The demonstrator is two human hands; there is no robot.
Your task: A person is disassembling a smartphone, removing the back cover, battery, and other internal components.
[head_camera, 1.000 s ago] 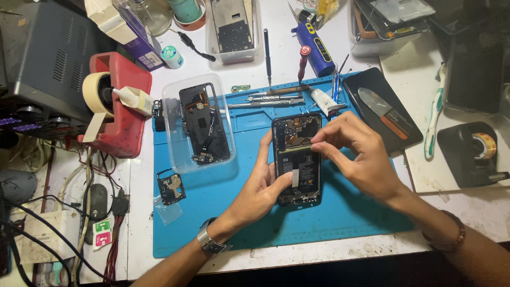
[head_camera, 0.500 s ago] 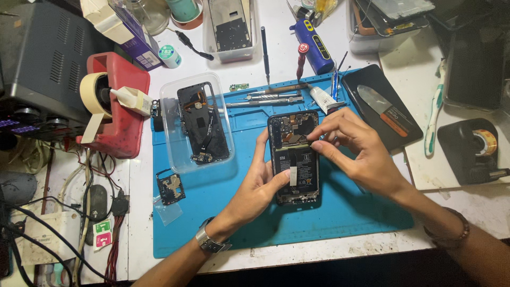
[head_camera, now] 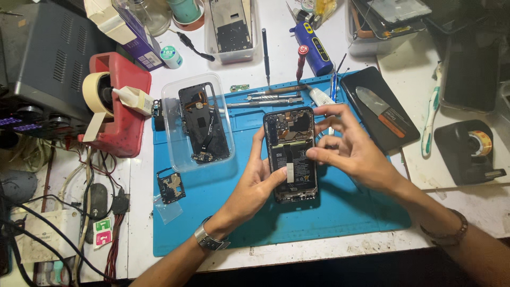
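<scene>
We find the left hand (head_camera: 254,187) nearest us, its fingers closed around the lower left edge of the opened phone (head_camera: 291,154), thumb resting on the battery. The phone lies back-open on the blue mat (head_camera: 340,212), which covers the worktop (head_camera: 457,207). The right hand (head_camera: 350,151) meets the phone's right edge, fingers pinched together at the frame; whether they grip anything small we cannot tell. Left of the phone sits a clear plastic tray (head_camera: 172,154) holding a black inner frame (head_camera: 204,127). Beyond lie tweezers (head_camera: 268,98) and a blue screwdriver (head_camera: 314,49).
</scene>
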